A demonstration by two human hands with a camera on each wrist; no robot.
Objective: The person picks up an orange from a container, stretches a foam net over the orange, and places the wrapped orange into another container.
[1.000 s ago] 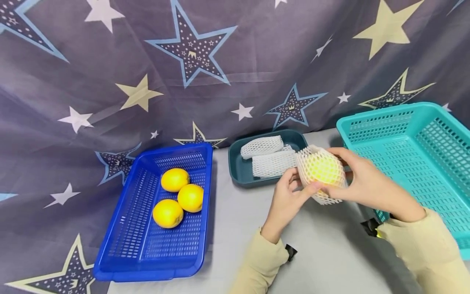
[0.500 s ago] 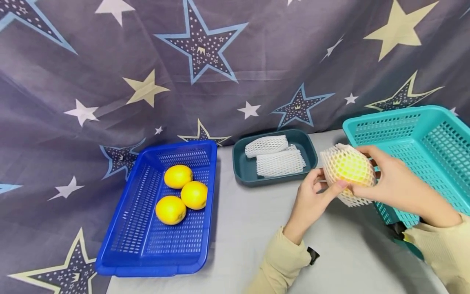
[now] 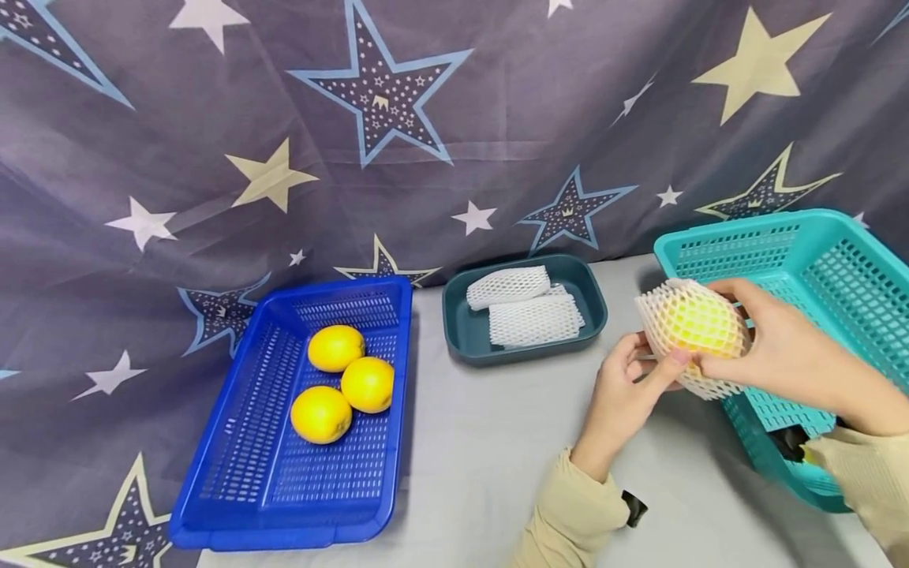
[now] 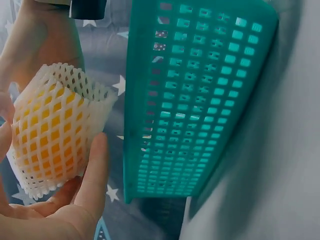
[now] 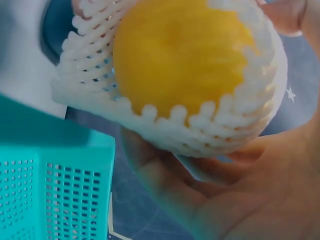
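Note:
An orange [image 3: 699, 322] sits inside a white foam net sleeve [image 3: 656, 315], held up in front of the teal basket [image 3: 742, 402]. My left hand [image 3: 619, 398] pinches the sleeve's lower left side, thumb in front and fingers behind. From the right, my right hand [image 3: 802, 355] grips the sleeved orange between thumb and fingers. In the right wrist view the bare end of the orange [image 5: 180, 55] shows through the sleeve's mouth [image 5: 165, 132]. The left wrist view shows loose netting [image 4: 92, 95] standing past the fruit.
A blue basket [image 3: 284, 528] at the left holds three more oranges [image 3: 321, 414]. Against the star-patterned curtain [image 3: 497, 118], a dark green tray [image 3: 461, 339] holds folded foam sleeves [image 3: 536, 319]. Grey table [image 3: 483, 442] lies between the baskets.
Both hands have moved right with the sleeved orange, away from the tray and up to the teal basket's near left side. The grips look the same.

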